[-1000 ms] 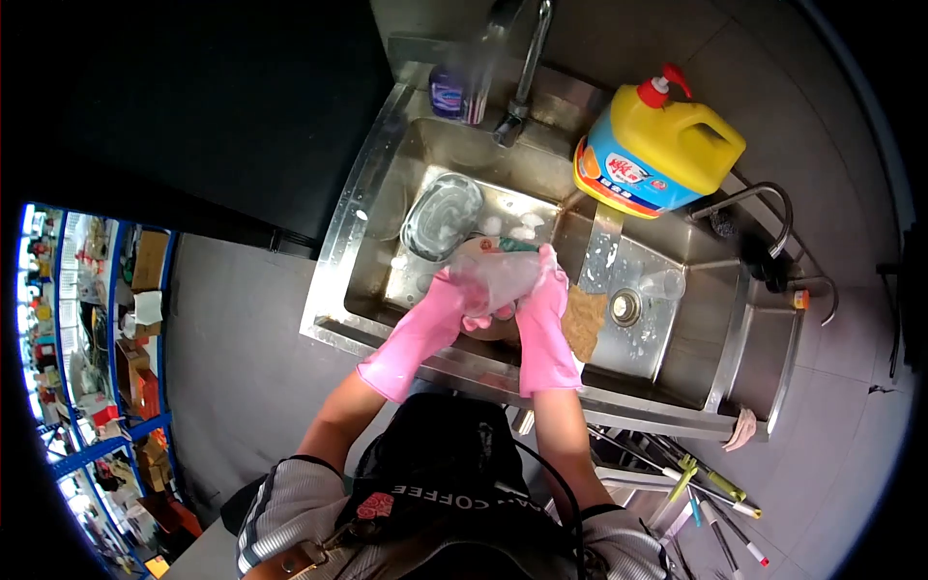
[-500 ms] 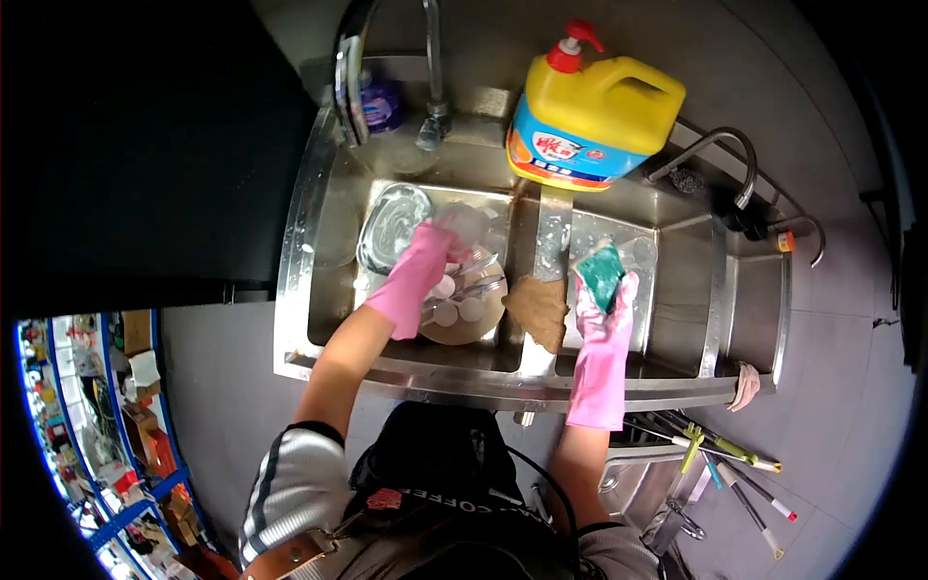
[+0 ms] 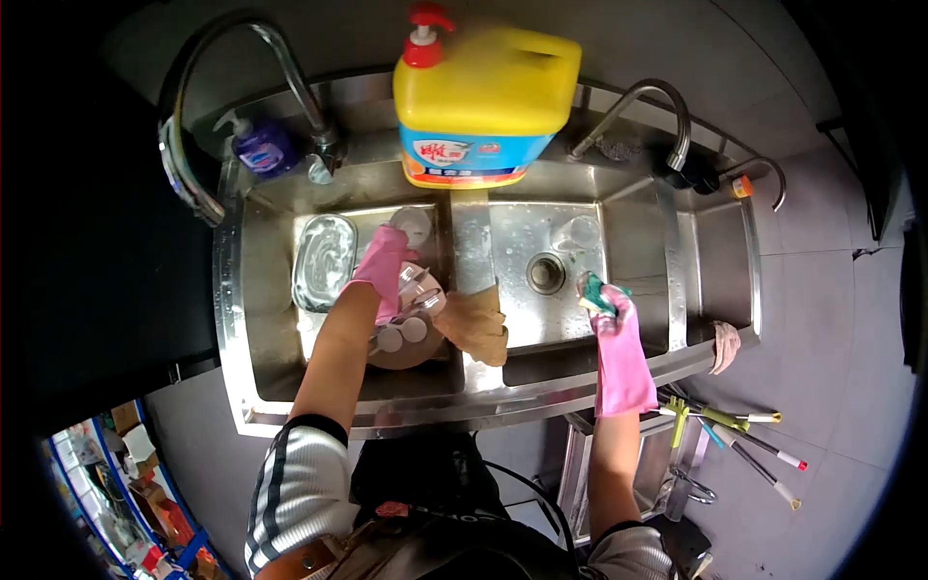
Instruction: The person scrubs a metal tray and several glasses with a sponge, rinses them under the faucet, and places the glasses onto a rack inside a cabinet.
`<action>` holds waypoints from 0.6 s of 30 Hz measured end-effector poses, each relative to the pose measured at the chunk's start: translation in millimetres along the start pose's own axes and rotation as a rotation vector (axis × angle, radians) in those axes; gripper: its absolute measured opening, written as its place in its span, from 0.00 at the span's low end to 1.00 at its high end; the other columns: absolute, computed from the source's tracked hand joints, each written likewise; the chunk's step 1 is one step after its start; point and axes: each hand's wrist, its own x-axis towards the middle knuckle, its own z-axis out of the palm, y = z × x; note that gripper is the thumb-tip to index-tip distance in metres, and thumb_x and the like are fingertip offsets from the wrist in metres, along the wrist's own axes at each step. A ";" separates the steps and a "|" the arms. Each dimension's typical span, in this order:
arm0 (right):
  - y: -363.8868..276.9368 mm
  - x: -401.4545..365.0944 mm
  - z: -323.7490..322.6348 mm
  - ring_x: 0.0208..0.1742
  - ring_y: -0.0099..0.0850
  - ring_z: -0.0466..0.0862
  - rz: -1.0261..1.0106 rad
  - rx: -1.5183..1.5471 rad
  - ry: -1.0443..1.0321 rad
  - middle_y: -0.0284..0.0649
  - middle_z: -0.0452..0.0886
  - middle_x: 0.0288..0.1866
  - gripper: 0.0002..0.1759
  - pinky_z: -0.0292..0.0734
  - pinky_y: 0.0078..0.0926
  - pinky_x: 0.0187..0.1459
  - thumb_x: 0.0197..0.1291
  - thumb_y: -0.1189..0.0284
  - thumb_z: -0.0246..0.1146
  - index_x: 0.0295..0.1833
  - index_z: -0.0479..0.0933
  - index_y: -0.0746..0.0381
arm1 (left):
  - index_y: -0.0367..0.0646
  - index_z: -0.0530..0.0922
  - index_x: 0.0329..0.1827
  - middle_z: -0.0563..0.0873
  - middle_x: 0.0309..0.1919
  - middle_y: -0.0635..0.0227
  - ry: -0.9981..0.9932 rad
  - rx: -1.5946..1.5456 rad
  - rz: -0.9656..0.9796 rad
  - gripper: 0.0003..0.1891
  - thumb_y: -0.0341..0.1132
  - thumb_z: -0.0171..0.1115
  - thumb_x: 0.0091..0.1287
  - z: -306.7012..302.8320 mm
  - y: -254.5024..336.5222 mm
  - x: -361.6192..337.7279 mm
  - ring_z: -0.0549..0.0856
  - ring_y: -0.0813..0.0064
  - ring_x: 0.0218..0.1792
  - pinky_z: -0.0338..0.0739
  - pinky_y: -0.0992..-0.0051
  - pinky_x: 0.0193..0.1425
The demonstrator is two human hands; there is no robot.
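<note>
In pink gloves, both hands are over the steel sink. My left hand (image 3: 386, 263) is in the left basin, closed at a clear round cup (image 3: 411, 226) beside its fingers. Under and beside it lies a round plate (image 3: 404, 350) with spoons and small white cups on it. A soapy clear container (image 3: 325, 262) sits to its left. My right hand (image 3: 611, 307) grips a green sponge (image 3: 601, 293), now folded, over the right side of the middle basin. A clear cup (image 3: 577, 233) lies on that basin's floor, near the drain (image 3: 545, 274).
A yellow detergent jug (image 3: 483, 106) stands behind the divider, with a purple soap bottle (image 3: 263, 147) at left. Faucets (image 3: 191, 184) arch over the back. A brown cloth (image 3: 474, 324) drapes the divider; a pink cloth (image 3: 725, 347) hangs on the front rim.
The view has shifted right. The sponge has gone from spread flat to folded in my right hand, which has moved toward the basin's right side. My left hand stays by the round cup.
</note>
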 end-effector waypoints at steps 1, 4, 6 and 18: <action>1.1 17.9 -11.2 0.42 0.47 0.86 -0.041 -0.033 -0.082 0.51 0.82 0.43 0.10 0.88 0.38 0.47 0.57 0.85 0.60 0.46 0.73 0.73 | 0.37 0.78 0.53 0.86 0.36 0.56 0.012 0.012 -0.006 0.11 0.23 0.56 0.69 -0.5 -1.1 5.2 0.89 0.59 0.32 0.81 0.69 0.23; -1.9 43.5 -5.5 0.40 0.48 0.90 -0.059 -0.322 0.039 0.55 0.85 0.45 0.19 0.88 0.36 0.33 0.58 0.88 0.61 0.56 0.71 0.69 | 0.38 0.77 0.54 0.86 0.37 0.57 0.055 0.078 -0.042 0.11 0.23 0.56 0.70 -5.6 -1.9 13.6 0.89 0.60 0.31 0.81 0.70 0.23; 7.9 75.2 -4.4 0.37 0.48 0.90 -0.046 -0.295 0.082 0.58 0.85 0.44 0.23 0.90 0.36 0.33 0.58 0.88 0.62 0.59 0.71 0.67 | 0.39 0.78 0.53 0.86 0.36 0.58 0.092 0.179 -0.073 0.10 0.26 0.57 0.70 -9.7 1.0 14.0 0.88 0.62 0.30 0.81 0.71 0.24; 33.6 160.3 25.0 0.42 0.46 0.87 -0.079 -0.453 0.300 0.53 0.81 0.49 0.13 0.92 0.36 0.39 0.67 0.71 0.66 0.46 0.79 0.72 | 0.44 0.83 0.32 0.87 0.28 0.62 -0.026 0.661 0.211 0.22 0.56 0.62 0.69 -59.4 34.0 -74.3 0.85 0.73 0.22 0.78 0.71 0.29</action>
